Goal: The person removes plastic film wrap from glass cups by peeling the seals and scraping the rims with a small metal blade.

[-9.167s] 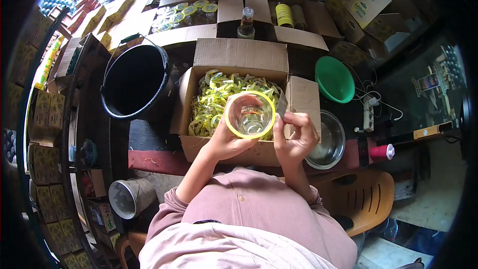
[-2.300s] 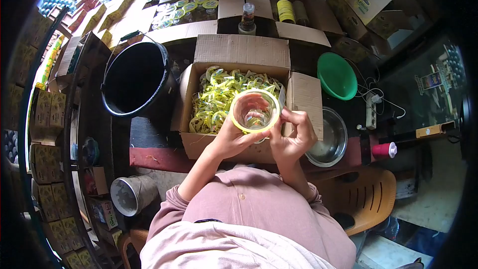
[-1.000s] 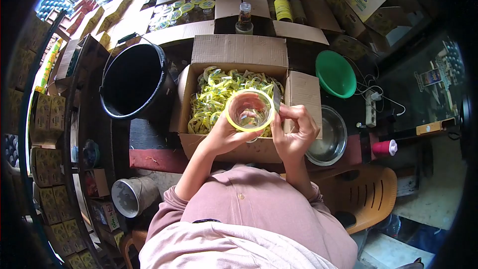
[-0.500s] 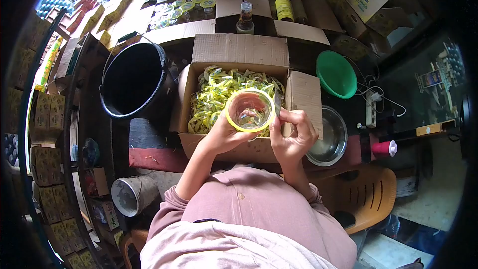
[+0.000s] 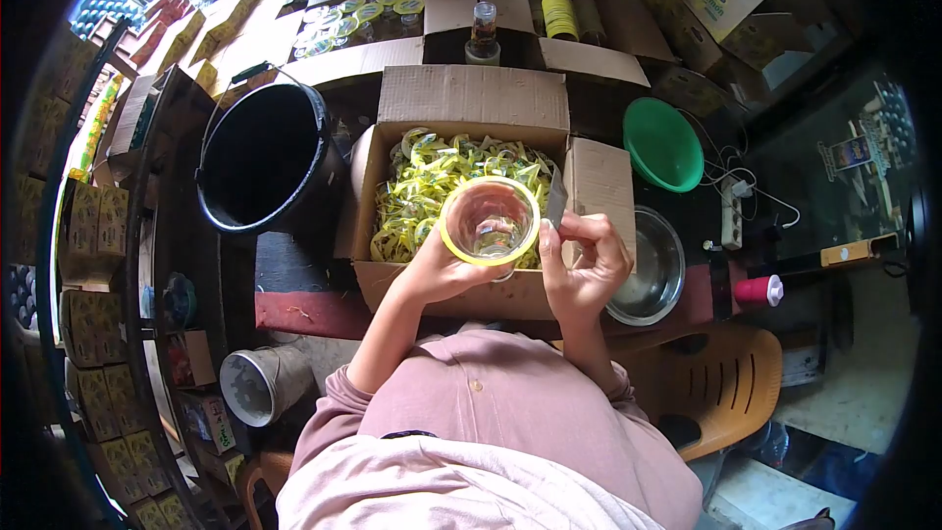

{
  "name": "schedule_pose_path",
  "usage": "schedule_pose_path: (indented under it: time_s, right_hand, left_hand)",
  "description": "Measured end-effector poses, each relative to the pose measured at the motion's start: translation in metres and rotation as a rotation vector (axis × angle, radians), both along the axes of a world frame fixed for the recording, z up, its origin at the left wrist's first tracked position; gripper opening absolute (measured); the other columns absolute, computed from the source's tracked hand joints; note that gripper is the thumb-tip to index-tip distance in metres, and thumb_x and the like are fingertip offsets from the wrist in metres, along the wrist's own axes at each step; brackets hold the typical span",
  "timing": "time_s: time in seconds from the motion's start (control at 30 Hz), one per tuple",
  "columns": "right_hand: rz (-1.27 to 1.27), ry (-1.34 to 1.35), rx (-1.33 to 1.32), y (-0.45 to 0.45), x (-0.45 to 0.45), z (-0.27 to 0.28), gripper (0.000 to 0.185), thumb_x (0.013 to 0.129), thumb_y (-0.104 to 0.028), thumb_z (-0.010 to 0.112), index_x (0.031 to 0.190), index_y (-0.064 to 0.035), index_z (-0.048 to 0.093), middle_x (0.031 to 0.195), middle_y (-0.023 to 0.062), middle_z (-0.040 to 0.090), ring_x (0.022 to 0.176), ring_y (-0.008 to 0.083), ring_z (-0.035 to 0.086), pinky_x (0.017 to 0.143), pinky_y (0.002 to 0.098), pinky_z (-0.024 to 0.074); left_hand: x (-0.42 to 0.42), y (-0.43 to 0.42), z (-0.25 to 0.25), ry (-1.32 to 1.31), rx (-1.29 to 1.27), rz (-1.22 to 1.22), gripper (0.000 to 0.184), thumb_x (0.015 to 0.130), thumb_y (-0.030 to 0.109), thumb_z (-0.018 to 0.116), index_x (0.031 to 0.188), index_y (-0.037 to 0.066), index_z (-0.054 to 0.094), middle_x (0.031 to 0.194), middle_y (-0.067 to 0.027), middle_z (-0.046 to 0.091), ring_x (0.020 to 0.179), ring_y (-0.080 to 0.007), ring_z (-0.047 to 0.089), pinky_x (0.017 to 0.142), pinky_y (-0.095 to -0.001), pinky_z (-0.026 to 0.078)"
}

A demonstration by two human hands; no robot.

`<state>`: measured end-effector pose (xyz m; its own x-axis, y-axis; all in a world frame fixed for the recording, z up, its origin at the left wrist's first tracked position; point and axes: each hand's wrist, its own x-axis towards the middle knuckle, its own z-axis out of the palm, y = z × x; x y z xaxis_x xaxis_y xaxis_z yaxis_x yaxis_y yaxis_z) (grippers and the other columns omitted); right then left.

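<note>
My left hand (image 5: pixel 432 270) is wrapped round a clear plastic cup (image 5: pixel 490 260) with a yellow rim, its opening tilted up toward me. Just right of the rim, my right hand (image 5: pixel 589 260) pinches a thin, flat grey blade-like piece (image 5: pixel 556 198) that points up and away from me; its exact kind is unclear. Both hands are over the near edge of an open cardboard box (image 5: pixel 471 93). Yellow and clear plastic strips (image 5: pixel 422 182) fill this box in a tangled heap.
A black bucket (image 5: pixel 260 157) stands left of the box. To the right are a green basin (image 5: pixel 662 144), a metal bowl (image 5: pixel 662 270) and a power strip (image 5: pixel 731 211). Farther back, one open carton holds lidded cups (image 5: pixel 368 12). An orange chair (image 5: pixel 706 383) is beside me.
My right hand has shifted slightly right, and the grey piece now stands a little away from the cup's rim. The cup has moved slightly left in my left hand.
</note>
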<state>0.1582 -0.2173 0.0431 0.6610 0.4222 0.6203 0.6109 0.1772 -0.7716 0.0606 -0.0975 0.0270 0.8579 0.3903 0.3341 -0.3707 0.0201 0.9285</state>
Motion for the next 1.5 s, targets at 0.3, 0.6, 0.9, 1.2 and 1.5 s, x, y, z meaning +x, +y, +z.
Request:
schedule_pose_path:
  time_s: [0.3, 0.6, 0.9, 1.2, 1.5]
  right_hand:
    - [-0.038, -0.059, 0.029, 0.006, -0.001, -0.003, 0.013, 0.065, 0.004, 0.065, 0.075, -0.0013, 0.058, 0.066, 0.0065, 0.059, 0.056, 0.0136, 0.058, 0.053, 0.0238, 0.0449]
    - [-0.078, -0.015, 0.029, 0.004, -0.001, 0.000, 0.014, 0.065, 0.005, 0.065, 0.076, -0.0010, 0.059, 0.068, 0.0073, 0.060, 0.058, 0.0137, 0.058, 0.053, 0.0235, 0.0453]
    - [-0.087, -0.132, -0.018, 0.009, -0.004, -0.001, 0.015, 0.065, 0.005, 0.065, 0.077, -0.0019, 0.059, 0.067, 0.0072, 0.059, 0.054, 0.0141, 0.058, 0.050, 0.0238, 0.0449]
    - [-0.149, -0.191, -0.059, 0.012, -0.004, -0.001, 0.018, 0.063, 0.004, 0.066, 0.078, -0.0043, 0.060, 0.069, 0.0071, 0.060, 0.060, 0.0190, 0.060, 0.053, 0.0264, 0.0472]
    - [-0.070, -0.170, -0.045, 0.014, 0.003, 0.001, 0.018, 0.063, 0.005, 0.066, 0.078, -0.0033, 0.060, 0.069, 0.0076, 0.060, 0.059, 0.0171, 0.060, 0.054, 0.0255, 0.0467]
  left_hand:
    - [-0.003, 0.002, -0.005, 0.022, 0.041, -0.075, 0.069, 0.061, 0.008, 0.071, 0.121, 0.002, 0.037, 0.115, -0.0087, 0.043, 0.105, -0.0179, 0.046, 0.086, -0.0323, 0.041]
    - [0.005, -0.002, -0.015, -0.075, -0.282, -0.019, 0.066, 0.072, 0.004, 0.064, 0.126, 0.003, 0.027, 0.116, -0.0119, 0.044, 0.111, -0.0210, 0.043, 0.094, -0.0355, 0.035]
    - [0.008, -0.003, -0.013, -0.069, -0.190, -0.002, 0.066, 0.074, 0.003, 0.061, 0.127, 0.005, 0.023, 0.116, -0.0124, 0.042, 0.112, -0.0215, 0.041, 0.096, -0.0354, 0.032]
    - [0.005, 0.000, -0.015, -0.020, 0.054, 0.077, 0.067, 0.071, 0.001, 0.063, 0.125, 0.005, 0.025, 0.114, -0.0114, 0.041, 0.111, -0.0215, 0.042, 0.095, -0.0348, 0.034]
    - [-0.001, 0.005, -0.011, 0.032, 0.174, 0.046, 0.066, 0.067, 0.005, 0.065, 0.122, 0.002, 0.030, 0.112, -0.0109, 0.043, 0.109, -0.0211, 0.043, 0.095, -0.0336, 0.034]
